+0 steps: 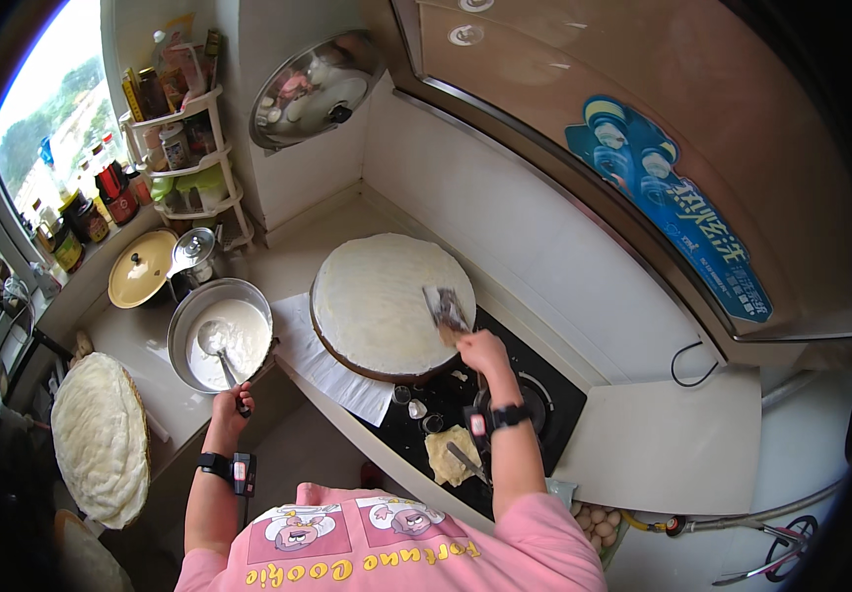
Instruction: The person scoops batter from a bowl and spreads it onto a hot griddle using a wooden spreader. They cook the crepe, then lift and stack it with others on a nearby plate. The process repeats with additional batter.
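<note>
My left hand (230, 408) grips the dark handle of a metal ladle (225, 364). Its bowl rests in white batter (245, 337) inside a round metal pot (177, 357). In my right hand (484, 351) is a wide, flat brush or scraper (444, 308), blurred at its end; which of the two I cannot tell. The tool lies over the right side of a large round griddle (345, 368), whose top is covered by a thin, pale sheet of batter or dough (381, 296). The griddle stands at the end of a black glass cooktop (570, 414).
A flatbread (444, 448) with a knife-like utensil lies on the cooktop near small knobs. At left is a stack of pale flatbreads (100, 436). White paper (337, 362) lies beside the griddle. A yellow lidded pot (141, 270) stands behind; the range hood (618, 59) overhangs the right.
</note>
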{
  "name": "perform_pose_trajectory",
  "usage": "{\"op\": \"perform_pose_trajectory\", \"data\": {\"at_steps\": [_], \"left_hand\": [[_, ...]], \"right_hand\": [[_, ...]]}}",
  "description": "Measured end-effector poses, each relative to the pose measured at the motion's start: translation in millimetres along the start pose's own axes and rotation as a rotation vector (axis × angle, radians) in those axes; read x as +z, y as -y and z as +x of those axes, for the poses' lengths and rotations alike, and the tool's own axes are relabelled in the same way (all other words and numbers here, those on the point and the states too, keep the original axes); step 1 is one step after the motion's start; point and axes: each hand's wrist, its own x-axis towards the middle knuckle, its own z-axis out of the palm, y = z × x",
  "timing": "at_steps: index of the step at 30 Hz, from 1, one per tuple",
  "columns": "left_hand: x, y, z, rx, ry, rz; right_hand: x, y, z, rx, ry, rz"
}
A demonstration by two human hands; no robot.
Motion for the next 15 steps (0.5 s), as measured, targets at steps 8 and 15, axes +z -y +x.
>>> {"op": "perform_pose_trajectory", "data": {"at_steps": [8,15], "left_hand": [[2,5,-9,0.02,0.049,0.026],[1,9,-20,0.016,0.033,0.004]], "right_hand": [[-10,-5,16,0.022,-0.25,0.086],[10,-11,-24,0.053,-0.046,-0.04]]}}
